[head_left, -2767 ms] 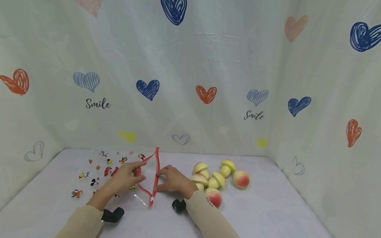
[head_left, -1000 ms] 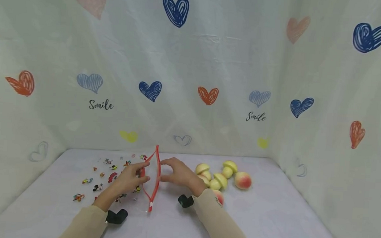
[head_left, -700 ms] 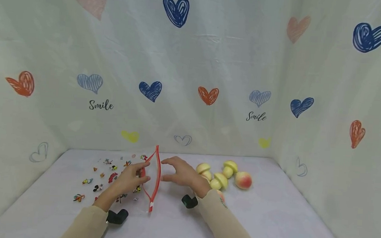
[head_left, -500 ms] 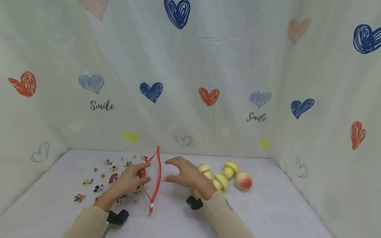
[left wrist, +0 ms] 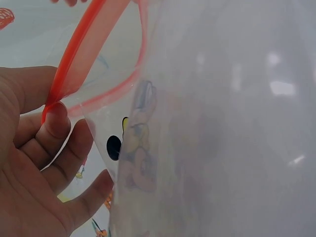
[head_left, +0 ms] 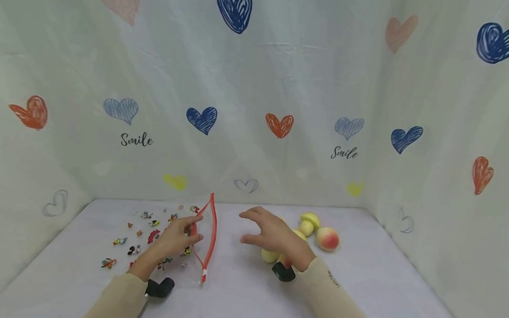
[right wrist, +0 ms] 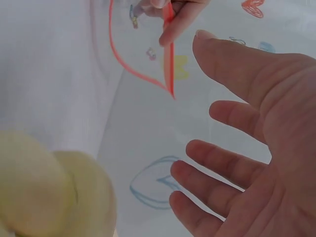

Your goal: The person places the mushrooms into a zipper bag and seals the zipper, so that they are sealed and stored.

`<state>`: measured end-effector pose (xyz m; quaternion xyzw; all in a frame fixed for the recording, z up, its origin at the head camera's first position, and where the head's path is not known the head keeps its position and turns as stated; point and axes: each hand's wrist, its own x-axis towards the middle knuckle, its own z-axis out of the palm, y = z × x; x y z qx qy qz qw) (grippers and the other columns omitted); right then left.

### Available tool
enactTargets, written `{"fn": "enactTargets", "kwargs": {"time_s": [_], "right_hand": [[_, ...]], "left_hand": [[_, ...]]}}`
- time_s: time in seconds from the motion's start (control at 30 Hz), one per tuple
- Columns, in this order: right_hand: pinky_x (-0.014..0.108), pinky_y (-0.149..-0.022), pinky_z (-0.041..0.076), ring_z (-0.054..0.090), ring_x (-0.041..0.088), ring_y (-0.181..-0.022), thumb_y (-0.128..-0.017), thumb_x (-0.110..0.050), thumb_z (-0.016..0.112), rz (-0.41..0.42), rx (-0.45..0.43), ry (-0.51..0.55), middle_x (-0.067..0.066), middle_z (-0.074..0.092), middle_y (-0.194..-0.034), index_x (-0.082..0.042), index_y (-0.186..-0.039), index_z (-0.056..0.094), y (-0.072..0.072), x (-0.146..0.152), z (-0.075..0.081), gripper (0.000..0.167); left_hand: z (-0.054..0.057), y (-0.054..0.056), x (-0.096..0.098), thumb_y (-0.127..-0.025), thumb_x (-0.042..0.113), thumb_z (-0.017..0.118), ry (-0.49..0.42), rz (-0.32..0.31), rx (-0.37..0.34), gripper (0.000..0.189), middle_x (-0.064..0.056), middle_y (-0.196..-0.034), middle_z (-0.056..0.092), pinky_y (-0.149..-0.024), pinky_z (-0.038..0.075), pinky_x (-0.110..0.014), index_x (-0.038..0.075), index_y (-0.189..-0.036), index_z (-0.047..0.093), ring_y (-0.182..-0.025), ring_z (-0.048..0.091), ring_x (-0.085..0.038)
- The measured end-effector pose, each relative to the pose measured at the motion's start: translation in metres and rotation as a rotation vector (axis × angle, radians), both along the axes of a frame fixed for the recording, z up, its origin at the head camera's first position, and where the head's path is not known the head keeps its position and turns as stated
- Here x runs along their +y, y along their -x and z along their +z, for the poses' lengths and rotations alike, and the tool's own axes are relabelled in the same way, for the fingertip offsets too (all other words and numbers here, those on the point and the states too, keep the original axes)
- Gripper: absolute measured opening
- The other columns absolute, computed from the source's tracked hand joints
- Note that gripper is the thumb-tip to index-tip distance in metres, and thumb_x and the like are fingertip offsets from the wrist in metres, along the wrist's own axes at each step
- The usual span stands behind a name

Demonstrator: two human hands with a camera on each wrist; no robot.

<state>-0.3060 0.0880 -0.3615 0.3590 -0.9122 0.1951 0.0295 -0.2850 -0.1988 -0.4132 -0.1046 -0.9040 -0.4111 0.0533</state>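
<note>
A clear zip bag with a red zip edge stands with its mouth spread apart. My left hand pinches one side of that red edge between thumb and fingers. Small cartoon figures show through and around the plastic. My right hand is apart from the bag, to its right, fingers spread and nothing in them. It overlaps the yellow toy mushrooms in the head view, hiding some of them. In the right wrist view a pale yellow rounded piece lies below the open palm.
A red-and-cream toy peach sits right of the mushrooms, and part of another shows under the right wrist. Black wrist cameras hang below each sleeve. A white curtain with printed hearts rises behind the pale table.
My right hand has let go of the bag's red edge and moved right toward the mushrooms. The bag's mouth has widened since the earliest frame. The left hand keeps its pinch.
</note>
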Motion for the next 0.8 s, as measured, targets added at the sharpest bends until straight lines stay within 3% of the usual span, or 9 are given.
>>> {"fn": "enactTargets", "kwargs": {"time_s": [0.4,0.8], "right_hand": [[0.039,-0.098,0.041,0.051,0.02,-0.119,-0.084,-0.038,0.072,0.018,0.032,-0.002,0.005,0.049,-0.133,-0.016,-0.133,0.055,-0.003,0.031,-0.009,0.057],[0.038,-0.096,0.043,0.052,0.02,-0.117,-0.081,-0.039,0.074,-0.02,0.054,-0.088,0.004,0.052,-0.129,-0.017,-0.132,0.056,-0.001,0.032,-0.018,0.058]], "left_hand": [[0.001,0.0,0.0,-0.087,0.015,0.069,0.031,0.026,-0.008,0.055,-0.003,-0.087,0.05,-0.073,0.041,-0.035,0.006,-0.137,0.051,-0.093,0.049,-0.023],[-0.001,-0.001,-0.001,-0.087,0.015,0.069,0.025,0.018,-0.002,0.055,-0.003,-0.083,0.05,-0.067,0.042,-0.033,0.005,-0.137,0.05,-0.088,0.05,-0.022]]}}
